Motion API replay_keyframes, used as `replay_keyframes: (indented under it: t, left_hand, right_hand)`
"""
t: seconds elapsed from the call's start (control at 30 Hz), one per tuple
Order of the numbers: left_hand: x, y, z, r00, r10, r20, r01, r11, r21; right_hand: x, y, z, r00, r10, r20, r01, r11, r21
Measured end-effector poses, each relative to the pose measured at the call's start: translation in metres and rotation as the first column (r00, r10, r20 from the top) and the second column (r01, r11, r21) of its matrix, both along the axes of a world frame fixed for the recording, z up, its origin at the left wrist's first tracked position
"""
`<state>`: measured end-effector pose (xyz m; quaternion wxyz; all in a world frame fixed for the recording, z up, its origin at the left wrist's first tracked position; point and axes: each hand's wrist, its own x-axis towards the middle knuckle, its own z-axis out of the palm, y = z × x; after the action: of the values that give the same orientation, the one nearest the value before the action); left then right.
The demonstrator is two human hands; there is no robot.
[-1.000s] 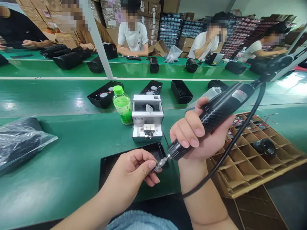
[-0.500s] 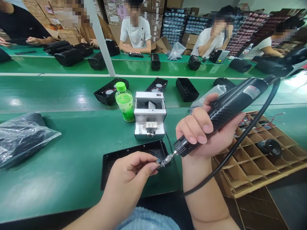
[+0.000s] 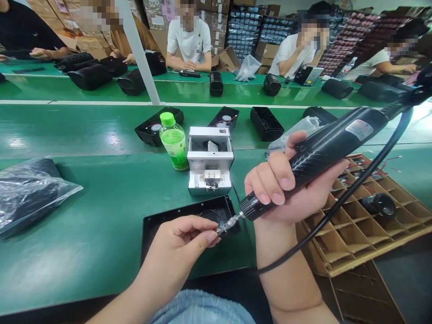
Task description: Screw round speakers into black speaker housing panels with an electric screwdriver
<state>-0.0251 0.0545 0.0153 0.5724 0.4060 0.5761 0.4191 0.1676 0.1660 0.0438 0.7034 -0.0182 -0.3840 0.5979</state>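
My right hand point(image 3: 286, 184) is wrapped round a black electric screwdriver point(image 3: 334, 141), which slants down to the left with its cord trailing below. At its lower end a clear sleeve covers the bit point(image 3: 229, 223). The thumb and fingers of my left hand point(image 3: 184, 243) pinch the tip of that bit; whether a screw is there too is hidden by the fingers. Under both hands lies an open black speaker housing point(image 3: 189, 209) with a round mesh grille inside, partly covered by my left hand. Just behind it stands a grey screw feeder point(image 3: 211, 162).
Left of the feeder stands a green drink bottle point(image 3: 173, 144). A cardboard divider tray point(image 3: 354, 229) holding small parts is at my right, a bagged black item point(image 3: 30, 195) at my left. Black housings point(image 3: 266, 123) sit farther back, and several people work across the green bench.
Both hands and the screwdriver have shifted slightly left, and more of the mesh grille shows. The left fingers keep their pinch at the bit's tip. The camera view has moved a little.
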Motion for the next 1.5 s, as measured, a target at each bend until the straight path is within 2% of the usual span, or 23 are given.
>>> replay_keyframes:
  t: [0.17, 0.3, 0.47, 0.73, 0.97, 1.17, 1.23, 1.3, 1.4, 1.5]
  left_hand:
    - [-0.001, 0.002, -0.004, 0.999, -0.03, 0.011, 0.03, 0.998, 0.051]
    - [0.0, 0.004, 0.002, 0.989, -0.032, -0.147, 0.049, 0.993, 0.112]
    - [-0.001, 0.007, 0.006, 0.953, -0.054, -0.298, 0.13, 0.961, 0.243]
    - [0.003, 0.009, 0.001, 0.977, 0.052, -0.206, -0.013, 0.982, 0.186]
    - [0.001, 0.012, 0.0, 0.948, 0.045, -0.316, 0.017, 0.982, 0.189]
    - [0.0, 0.013, -0.004, 0.944, 0.014, -0.329, 0.078, 0.962, 0.263]
    - [-0.001, 0.011, -0.006, 0.935, -0.027, -0.353, 0.154, 0.929, 0.337]
    - [-0.002, 0.01, -0.009, 0.867, 0.001, -0.498, 0.269, 0.841, 0.47]
    - [-0.004, 0.01, -0.018, 0.687, 0.199, -0.699, 0.399, 0.7, 0.592]
    - [-0.002, 0.011, -0.026, 0.607, 0.306, -0.734, 0.43, 0.65, 0.627]
  right_hand:
    - [-0.005, -0.004, 0.002, 1.0, -0.019, -0.022, 0.019, 0.999, -0.029]
    - [-0.006, -0.005, 0.002, 0.999, -0.043, 0.034, 0.045, 0.998, -0.048]
    - [-0.009, -0.008, 0.002, 0.997, -0.08, -0.002, 0.08, 0.996, -0.049]
    - [-0.011, -0.001, -0.007, 0.998, -0.065, -0.008, 0.065, 0.997, 0.045]
    - [-0.017, -0.003, -0.011, 1.0, -0.006, -0.012, 0.007, 0.998, 0.059]
    - [-0.02, -0.006, -0.009, 0.998, -0.059, 0.021, 0.059, 0.998, 0.018]
    - [-0.022, -0.006, -0.007, 0.992, -0.118, 0.045, 0.12, 0.991, -0.057]
    - [-0.023, -0.007, -0.005, 0.984, -0.167, 0.067, 0.174, 0.977, -0.126]
    - [-0.026, -0.008, -0.004, 0.978, -0.2, 0.06, 0.208, 0.964, -0.165]
    - [-0.027, -0.008, -0.003, 0.972, -0.233, 0.033, 0.235, 0.952, -0.194]
